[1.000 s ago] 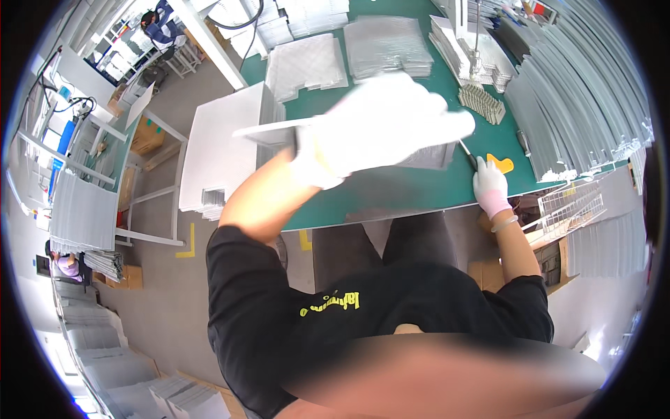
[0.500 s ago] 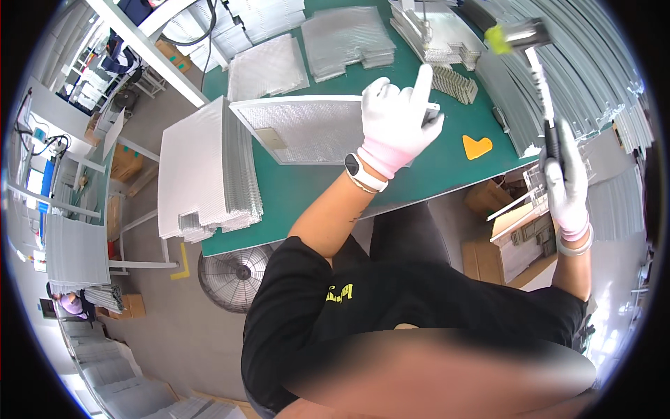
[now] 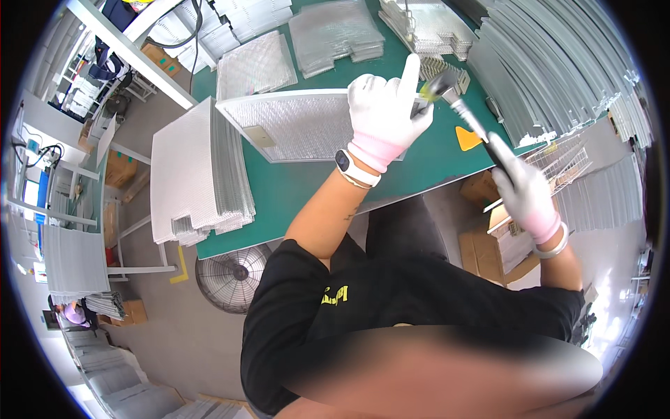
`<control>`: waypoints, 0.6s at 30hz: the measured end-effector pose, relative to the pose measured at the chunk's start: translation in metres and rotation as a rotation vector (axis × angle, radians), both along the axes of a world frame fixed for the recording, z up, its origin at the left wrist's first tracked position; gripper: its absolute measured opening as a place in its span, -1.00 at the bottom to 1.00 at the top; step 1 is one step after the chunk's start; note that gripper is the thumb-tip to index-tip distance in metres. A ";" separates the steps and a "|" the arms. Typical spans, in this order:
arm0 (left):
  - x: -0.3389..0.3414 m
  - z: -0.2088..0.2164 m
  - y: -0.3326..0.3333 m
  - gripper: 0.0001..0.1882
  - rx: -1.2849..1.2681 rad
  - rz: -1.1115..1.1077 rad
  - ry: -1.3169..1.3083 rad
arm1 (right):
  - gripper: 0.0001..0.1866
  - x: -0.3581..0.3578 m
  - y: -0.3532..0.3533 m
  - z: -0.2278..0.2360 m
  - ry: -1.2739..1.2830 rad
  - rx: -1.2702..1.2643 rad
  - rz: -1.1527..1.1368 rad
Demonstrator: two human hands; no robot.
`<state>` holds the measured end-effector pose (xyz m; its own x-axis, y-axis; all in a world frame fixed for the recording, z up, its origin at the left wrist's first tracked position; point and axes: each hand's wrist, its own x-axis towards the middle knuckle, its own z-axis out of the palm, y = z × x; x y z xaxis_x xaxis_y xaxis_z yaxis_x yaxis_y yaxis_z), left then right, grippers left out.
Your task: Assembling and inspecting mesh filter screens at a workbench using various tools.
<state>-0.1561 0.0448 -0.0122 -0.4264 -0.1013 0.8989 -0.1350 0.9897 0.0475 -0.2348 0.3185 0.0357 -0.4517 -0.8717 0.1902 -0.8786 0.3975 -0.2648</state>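
Hammer (image 3: 453,101) swung down, right hand (image 3: 525,190) gripping it, left hand (image 3: 382,115) pressing one filter (image 3: 293,126)

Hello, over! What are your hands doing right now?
Left hand pressing down the mesh filter panel. Right hand gripping a hammer, head at the panel's right edge. Nothing between them.

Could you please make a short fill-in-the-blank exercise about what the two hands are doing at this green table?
1. The right hand grips a ____ by its dark handle.
2. The left hand presses on the framed mesh filter, which lies on the ____ table.
3. The orange scraper lies on the table between the two ____.
4. Both hands wear ____ gloves with pink cuffs.

Missing words: hammer; green; hands; white
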 end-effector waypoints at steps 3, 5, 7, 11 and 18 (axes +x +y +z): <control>0.005 0.000 0.001 -0.23 -0.013 -0.018 0.012 | -0.41 -0.015 -0.012 -0.053 -0.211 -0.274 -0.048; 0.005 0.001 0.006 -0.28 -0.042 -0.025 0.047 | -0.42 -0.039 -0.017 -0.098 -0.143 -0.193 -0.046; 0.013 0.000 0.010 -0.31 -0.018 -0.034 0.024 | -0.41 -0.056 -0.032 -0.138 -0.165 0.001 -0.085; 0.032 -0.005 0.030 -0.50 -0.007 -0.039 0.006 | -0.31 -0.087 -0.102 -0.089 0.182 -0.115 -0.080; 0.025 0.000 0.024 -0.71 -0.001 -0.004 -0.022 | -0.35 -0.066 -0.249 0.181 -0.184 -1.243 0.626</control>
